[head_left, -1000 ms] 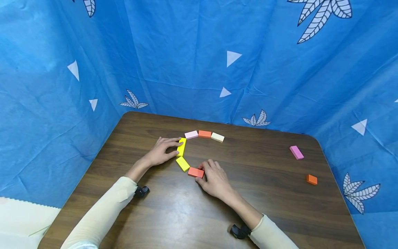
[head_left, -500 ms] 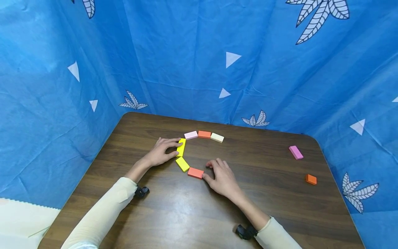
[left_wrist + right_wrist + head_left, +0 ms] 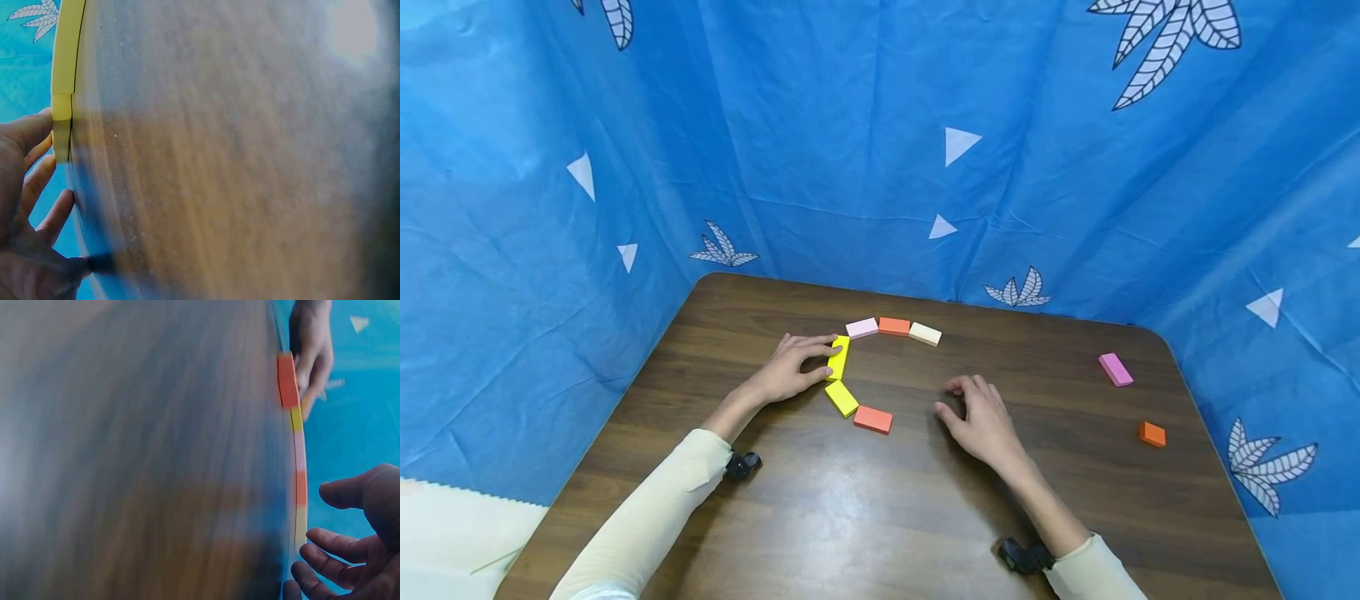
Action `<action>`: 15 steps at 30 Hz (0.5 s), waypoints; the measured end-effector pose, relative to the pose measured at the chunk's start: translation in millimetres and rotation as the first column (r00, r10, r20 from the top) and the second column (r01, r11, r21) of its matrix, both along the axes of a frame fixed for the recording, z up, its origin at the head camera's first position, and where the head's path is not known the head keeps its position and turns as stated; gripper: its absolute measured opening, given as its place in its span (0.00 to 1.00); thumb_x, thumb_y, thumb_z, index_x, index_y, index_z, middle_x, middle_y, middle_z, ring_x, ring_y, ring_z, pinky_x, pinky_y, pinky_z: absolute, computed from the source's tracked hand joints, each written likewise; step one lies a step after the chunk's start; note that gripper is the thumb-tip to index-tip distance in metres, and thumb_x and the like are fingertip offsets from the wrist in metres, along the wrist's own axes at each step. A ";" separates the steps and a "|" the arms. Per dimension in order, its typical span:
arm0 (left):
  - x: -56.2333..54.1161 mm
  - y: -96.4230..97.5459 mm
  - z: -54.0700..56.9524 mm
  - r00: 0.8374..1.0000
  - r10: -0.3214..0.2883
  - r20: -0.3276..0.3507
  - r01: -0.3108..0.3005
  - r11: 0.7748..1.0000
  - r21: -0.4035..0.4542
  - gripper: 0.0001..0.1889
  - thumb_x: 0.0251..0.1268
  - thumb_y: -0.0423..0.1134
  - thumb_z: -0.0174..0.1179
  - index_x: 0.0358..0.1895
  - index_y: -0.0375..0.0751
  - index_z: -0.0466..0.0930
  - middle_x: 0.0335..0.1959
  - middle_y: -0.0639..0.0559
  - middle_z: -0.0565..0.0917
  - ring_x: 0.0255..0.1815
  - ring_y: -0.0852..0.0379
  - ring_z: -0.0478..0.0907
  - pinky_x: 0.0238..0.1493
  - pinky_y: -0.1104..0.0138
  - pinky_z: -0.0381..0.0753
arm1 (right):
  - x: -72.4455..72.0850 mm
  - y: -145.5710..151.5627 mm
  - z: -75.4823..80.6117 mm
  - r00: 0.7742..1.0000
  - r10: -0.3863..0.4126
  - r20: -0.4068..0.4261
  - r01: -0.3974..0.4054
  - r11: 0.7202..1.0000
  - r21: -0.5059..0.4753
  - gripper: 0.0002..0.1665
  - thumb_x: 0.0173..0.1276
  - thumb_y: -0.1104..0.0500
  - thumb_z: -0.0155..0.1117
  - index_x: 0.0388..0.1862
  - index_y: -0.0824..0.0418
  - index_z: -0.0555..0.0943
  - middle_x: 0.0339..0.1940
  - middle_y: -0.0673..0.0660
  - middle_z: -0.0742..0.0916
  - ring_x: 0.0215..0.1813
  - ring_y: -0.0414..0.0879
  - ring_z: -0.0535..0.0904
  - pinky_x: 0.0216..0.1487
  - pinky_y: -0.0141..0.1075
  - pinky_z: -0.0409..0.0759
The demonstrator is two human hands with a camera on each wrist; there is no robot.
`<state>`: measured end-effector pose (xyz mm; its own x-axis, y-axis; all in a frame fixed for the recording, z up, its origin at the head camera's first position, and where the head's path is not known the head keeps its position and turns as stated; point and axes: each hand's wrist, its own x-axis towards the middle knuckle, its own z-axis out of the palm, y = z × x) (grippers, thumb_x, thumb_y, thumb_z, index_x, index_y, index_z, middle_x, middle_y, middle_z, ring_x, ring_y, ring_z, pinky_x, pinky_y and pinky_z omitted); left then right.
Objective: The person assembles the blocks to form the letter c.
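Observation:
My left hand (image 3: pixel 792 367) pinches the upper yellow block (image 3: pixel 839 358), thumb near its lower end and fingertips reaching over its upper part. A second yellow block (image 3: pixel 842 398) lies just below, followed by a coral-red block (image 3: pixel 873 419). Above the hand, a pale pink block (image 3: pixel 862 327), a red-orange block (image 3: pixel 894 326) and a cream block (image 3: pixel 925 334) continue the curve. To the right of the coral-red block, my right hand (image 3: pixel 988 423) holds nothing, its fingers loosely bent over the table. In the left wrist view, the thumb (image 3: pixel 31 131) meets the yellow block's side.
On the table's right side lie a pink block (image 3: pixel 1116 369) and a small orange block (image 3: pixel 1152 433). Brown wood makes up the tabletop (image 3: pixel 820 517). A blue patterned cloth (image 3: pixel 820 150) hangs along the back and both sides.
My right hand has let go of the coral-red block and moved off to the right. The left hand has stayed at the yellow block.

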<state>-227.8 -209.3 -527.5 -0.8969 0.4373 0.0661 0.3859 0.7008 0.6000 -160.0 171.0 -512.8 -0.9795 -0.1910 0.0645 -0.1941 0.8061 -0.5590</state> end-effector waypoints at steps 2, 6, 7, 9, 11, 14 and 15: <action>0.5 0.8 0.0 1.000 -0.001 0.005 0.001 1.000 0.002 0.24 0.79 0.45 0.65 0.75 0.50 0.80 0.83 0.48 0.72 0.84 0.36 0.64 0.86 0.27 0.37 | -2.4 13.8 -0.7 1.000 -0.024 -0.010 0.024 1.000 0.006 0.25 0.74 0.48 0.72 0.63 0.60 0.82 0.58 0.61 0.86 0.61 0.61 0.79 0.63 0.56 0.78; 1.3 2.1 1.1 1.000 0.003 0.012 -0.003 1.000 0.010 0.24 0.79 0.45 0.65 0.75 0.50 0.80 0.83 0.49 0.72 0.84 0.36 0.65 0.86 0.27 0.36 | -6.5 44.6 -1.5 0.997 -0.071 -0.015 0.071 0.997 0.018 0.25 0.77 0.49 0.70 0.63 0.63 0.82 0.59 0.64 0.85 0.59 0.62 0.79 0.61 0.58 0.76; 1.3 2.4 2.1 1.000 0.004 0.010 -0.004 1.000 0.010 0.24 0.79 0.45 0.66 0.75 0.50 0.80 0.83 0.48 0.72 0.84 0.36 0.65 0.86 0.27 0.36 | -7.1 52.5 -1.1 0.996 -0.083 -0.018 0.084 0.996 0.017 0.25 0.77 0.49 0.69 0.63 0.64 0.81 0.58 0.65 0.85 0.59 0.62 0.78 0.61 0.58 0.76; 1.2 2.7 3.2 1.000 0.006 0.006 -0.006 1.000 0.006 0.24 0.79 0.45 0.66 0.75 0.50 0.80 0.83 0.48 0.72 0.84 0.36 0.65 0.86 0.27 0.36 | -8.2 68.0 -0.5 0.994 -0.107 -0.027 0.107 0.994 0.013 0.25 0.78 0.49 0.68 0.62 0.65 0.81 0.58 0.67 0.85 0.58 0.63 0.78 0.60 0.60 0.75; 1.4 2.6 3.5 1.000 0.006 0.000 -0.006 1.000 0.001 0.25 0.79 0.44 0.66 0.75 0.50 0.80 0.83 0.47 0.72 0.84 0.35 0.65 0.86 0.27 0.37 | -9.1 82.3 -0.1 0.991 -0.132 -0.037 0.132 0.991 0.009 0.25 0.79 0.49 0.68 0.62 0.67 0.81 0.57 0.68 0.84 0.58 0.65 0.78 0.61 0.61 0.74; 1.5 2.6 2.8 1.000 0.009 0.003 -0.009 1.000 -0.008 0.25 0.79 0.45 0.65 0.75 0.50 0.80 0.83 0.48 0.72 0.83 0.36 0.65 0.86 0.27 0.38 | -9.9 100.7 0.6 0.984 -0.172 -0.039 0.173 0.985 0.006 0.25 0.79 0.49 0.67 0.62 0.68 0.81 0.57 0.71 0.83 0.58 0.67 0.77 0.61 0.63 0.73; 1.6 2.7 2.5 1.000 0.010 0.007 -0.010 1.000 -0.011 0.25 0.79 0.46 0.65 0.75 0.51 0.80 0.83 0.48 0.72 0.83 0.36 0.65 0.86 0.28 0.38 | -10.2 105.8 0.7 0.982 -0.188 -0.035 0.188 0.982 0.007 0.26 0.79 0.49 0.67 0.62 0.69 0.80 0.57 0.71 0.83 0.57 0.67 0.77 0.60 0.63 0.73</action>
